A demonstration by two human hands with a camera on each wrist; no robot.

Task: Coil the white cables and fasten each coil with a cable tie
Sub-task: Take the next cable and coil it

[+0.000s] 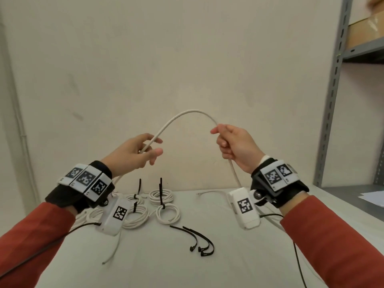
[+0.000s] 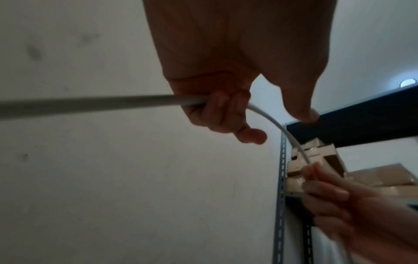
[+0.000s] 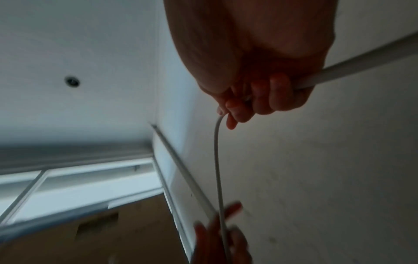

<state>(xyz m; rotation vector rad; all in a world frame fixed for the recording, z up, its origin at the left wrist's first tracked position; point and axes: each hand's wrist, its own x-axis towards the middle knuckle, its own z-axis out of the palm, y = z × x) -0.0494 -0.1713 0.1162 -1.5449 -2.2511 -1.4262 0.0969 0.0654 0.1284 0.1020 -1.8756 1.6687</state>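
While your red sleeves (image 1: pixel 37 231) framed the near edge of the table (image 1: pixel 145 267), three loose black cable ties (image 1: pixel 200 242) lay nearest you at centre. Just beyond them sat four tied white coils (image 1: pixel 167 213), left of centre. Above those, you held the white cable (image 1: pixel 187 116) up in an arch between both hands. Your left hand (image 1: pixel 133 152) curled its fingers round the cable's left stretch, the thumb held apart from it; the cable ran on down past your left wrist. Your right hand (image 1: pixel 234 146) was clenched tight round the right stretch, the cable dropping below the fist toward the table. A metal shelf (image 1: pixel 340 80) stood far right.
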